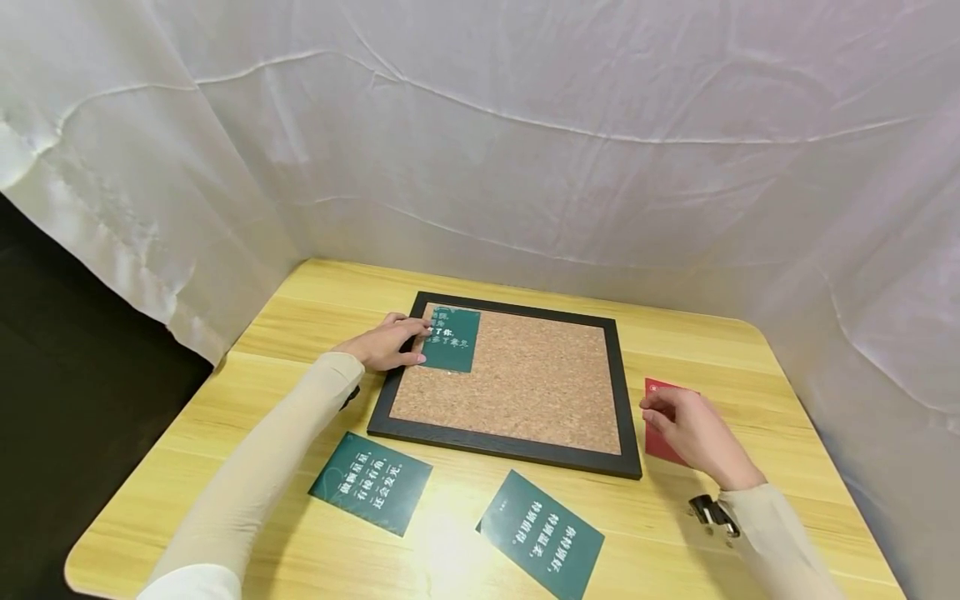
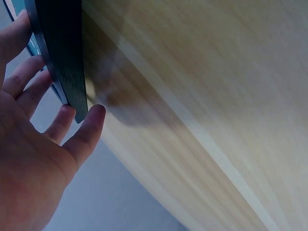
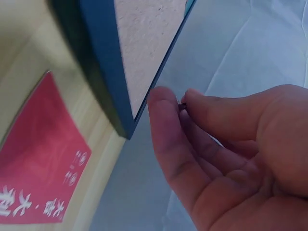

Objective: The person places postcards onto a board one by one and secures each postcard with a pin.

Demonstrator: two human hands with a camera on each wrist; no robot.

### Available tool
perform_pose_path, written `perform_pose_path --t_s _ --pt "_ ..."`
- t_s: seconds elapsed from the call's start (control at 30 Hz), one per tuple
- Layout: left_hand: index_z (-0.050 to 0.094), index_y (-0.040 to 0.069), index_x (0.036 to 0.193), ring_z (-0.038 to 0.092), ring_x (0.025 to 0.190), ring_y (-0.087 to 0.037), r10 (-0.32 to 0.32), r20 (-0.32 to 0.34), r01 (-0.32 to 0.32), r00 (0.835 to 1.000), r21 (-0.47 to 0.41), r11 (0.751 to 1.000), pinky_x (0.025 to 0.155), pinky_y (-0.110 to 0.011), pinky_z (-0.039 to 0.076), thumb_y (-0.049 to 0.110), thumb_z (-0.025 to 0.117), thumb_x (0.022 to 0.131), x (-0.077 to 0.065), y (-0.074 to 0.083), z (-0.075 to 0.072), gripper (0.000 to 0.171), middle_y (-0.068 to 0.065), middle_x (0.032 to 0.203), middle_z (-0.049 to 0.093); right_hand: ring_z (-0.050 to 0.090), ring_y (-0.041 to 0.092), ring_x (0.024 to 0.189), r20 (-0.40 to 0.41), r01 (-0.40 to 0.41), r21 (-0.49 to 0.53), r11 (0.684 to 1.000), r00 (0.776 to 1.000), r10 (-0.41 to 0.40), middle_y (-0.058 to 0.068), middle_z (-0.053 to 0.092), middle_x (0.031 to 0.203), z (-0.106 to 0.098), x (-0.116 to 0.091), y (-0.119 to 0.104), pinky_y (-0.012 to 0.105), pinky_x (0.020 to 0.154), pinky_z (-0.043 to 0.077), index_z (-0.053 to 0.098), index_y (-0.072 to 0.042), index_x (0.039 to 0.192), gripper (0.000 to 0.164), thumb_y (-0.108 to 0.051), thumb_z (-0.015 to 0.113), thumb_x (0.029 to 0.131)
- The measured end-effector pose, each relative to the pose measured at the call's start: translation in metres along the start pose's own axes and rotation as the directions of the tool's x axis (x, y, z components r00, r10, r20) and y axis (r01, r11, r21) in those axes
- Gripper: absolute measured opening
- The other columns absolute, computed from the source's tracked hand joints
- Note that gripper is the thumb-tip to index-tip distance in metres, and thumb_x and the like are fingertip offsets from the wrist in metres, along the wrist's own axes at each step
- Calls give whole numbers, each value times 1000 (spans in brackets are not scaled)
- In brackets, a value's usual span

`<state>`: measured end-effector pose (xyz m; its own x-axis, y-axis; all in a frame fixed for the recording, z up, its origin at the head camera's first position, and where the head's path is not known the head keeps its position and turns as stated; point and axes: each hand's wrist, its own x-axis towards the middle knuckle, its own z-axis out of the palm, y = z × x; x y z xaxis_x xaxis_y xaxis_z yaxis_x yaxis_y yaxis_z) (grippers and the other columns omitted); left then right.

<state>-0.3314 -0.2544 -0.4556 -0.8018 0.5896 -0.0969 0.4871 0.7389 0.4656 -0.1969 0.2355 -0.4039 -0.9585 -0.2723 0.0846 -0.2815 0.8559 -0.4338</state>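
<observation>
A framed cork board (image 1: pixel 540 392) lies on the table with a green card (image 1: pixel 453 354) at its far left corner. My left hand (image 1: pixel 386 343) rests at that card's left edge, across the black frame, its fingers fairly straight. From the left wrist view, the fingertips reach over the frame edge (image 2: pixel 60 53). Over a red card (image 1: pixel 660 450) right of the board, my right hand (image 1: pixel 697 433) is raised. Its thumb and index finger pinch a small dark thumbtack (image 3: pixel 182 106), mostly covered by the fingertips.
Two more green cards with white writing lie in front of the board, one at the left (image 1: pixel 375 483) and one nearer the middle (image 1: pixel 543 533). White cloth (image 1: pixel 525 167) hangs behind the wooden table (image 1: pixel 195 467) and along its sides.
</observation>
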Motion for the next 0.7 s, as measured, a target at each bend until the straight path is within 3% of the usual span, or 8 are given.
perform_pose_path --t_s 0.47,0.7 --pt "47 2 153 23 153 -47 -6 9 6 1000 -2 1000 121 -63 31 27 63 104 0 0 -1 57 -17 169 30 69 20 82 10 -25 40 999 1000 24 18 77 102 -1 32 -20 35 73 58 76 4 105 12 -2 69 96" --pt "48 1 152 24 153 -47 -5 8 5 1000 2 1000 121 -63 31 27 64 104 0 1 -1 57 -18 168 31 66 21 83 -23 36 35 999 999 -35 18 73 101 -1 50 -26 30 72 54 77 2 103 14 1 66 95"
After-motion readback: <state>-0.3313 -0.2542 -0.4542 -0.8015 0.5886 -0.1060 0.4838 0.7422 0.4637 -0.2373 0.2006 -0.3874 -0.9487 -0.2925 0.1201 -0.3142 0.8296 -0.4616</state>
